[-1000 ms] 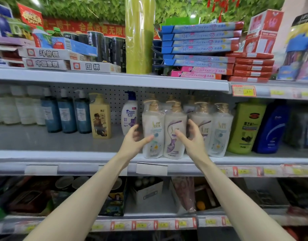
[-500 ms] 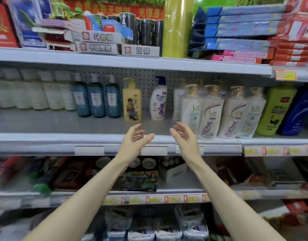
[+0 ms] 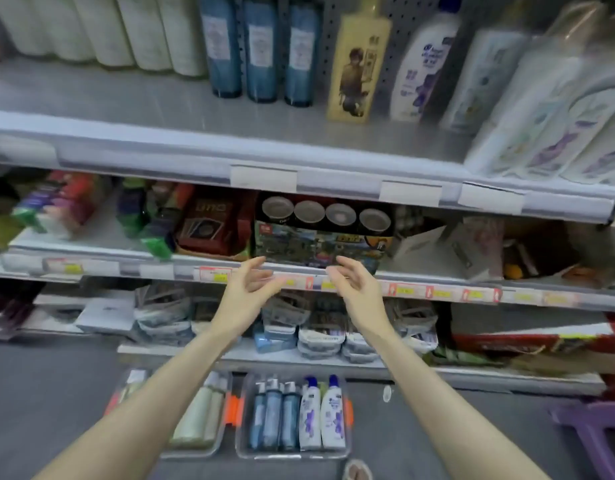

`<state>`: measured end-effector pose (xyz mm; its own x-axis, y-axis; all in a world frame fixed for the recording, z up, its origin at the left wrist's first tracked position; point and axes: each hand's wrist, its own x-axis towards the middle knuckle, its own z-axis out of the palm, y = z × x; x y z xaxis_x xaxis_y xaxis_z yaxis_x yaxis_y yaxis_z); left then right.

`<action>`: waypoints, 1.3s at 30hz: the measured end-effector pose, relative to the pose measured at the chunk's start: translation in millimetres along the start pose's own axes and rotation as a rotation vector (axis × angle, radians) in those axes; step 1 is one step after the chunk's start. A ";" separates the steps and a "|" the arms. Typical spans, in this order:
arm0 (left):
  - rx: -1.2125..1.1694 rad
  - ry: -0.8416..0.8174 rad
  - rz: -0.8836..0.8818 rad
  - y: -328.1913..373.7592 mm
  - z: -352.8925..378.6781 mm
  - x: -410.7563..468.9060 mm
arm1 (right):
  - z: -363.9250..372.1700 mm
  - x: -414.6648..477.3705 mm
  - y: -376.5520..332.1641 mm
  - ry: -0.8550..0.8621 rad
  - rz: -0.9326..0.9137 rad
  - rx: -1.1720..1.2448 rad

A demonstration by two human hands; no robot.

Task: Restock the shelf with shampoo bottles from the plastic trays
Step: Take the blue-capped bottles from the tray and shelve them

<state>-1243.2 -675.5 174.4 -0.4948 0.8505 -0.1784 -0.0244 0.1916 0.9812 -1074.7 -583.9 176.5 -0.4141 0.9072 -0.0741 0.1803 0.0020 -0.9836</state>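
At eleven o'clock, cream bottles [image 3: 101, 26] are standing at the back of the shampoo shelf [image 3: 126, 95], with three blue bottles [image 3: 261, 46] just to their right. Down at seven o'clock on the floor, the left plastic tray [image 3: 190, 454] is holding pale bottles [image 3: 195, 417] lying side by side. My left hand [image 3: 245, 289] is hovering near the middle of the view, fingers loosely spread and gently curved, holding nothing. At six o'clock, the right plastic tray [image 3: 292, 457], just beside the first, is carrying three blue pump bottles [image 3: 271, 417] and two white tray bottles [image 3: 321, 417]. My right hand [image 3: 356, 289] is floating near the left one, palm turned toward it, fingers relaxed and apart, also holding nothing. At one o'clock, a yellow bottle [image 3: 358, 64] and a white shelf bottle [image 3: 424, 64] are standing upright. At two o'clock, film-wrapped bottles [image 3: 559, 109] are crowding the shelf's front edge.
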 end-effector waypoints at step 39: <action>0.088 -0.174 -0.841 -617.7 141.0 46.6 | 13.1 -7.0 619.4 0.193 0.795 -0.192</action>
<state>-1128.7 -685.2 -450.4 -0.2023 0.4707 -0.8588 -0.2520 0.8224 0.5101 -971.9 -594.6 -434.4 0.0574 0.7243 -0.6871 0.5098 -0.6130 -0.6036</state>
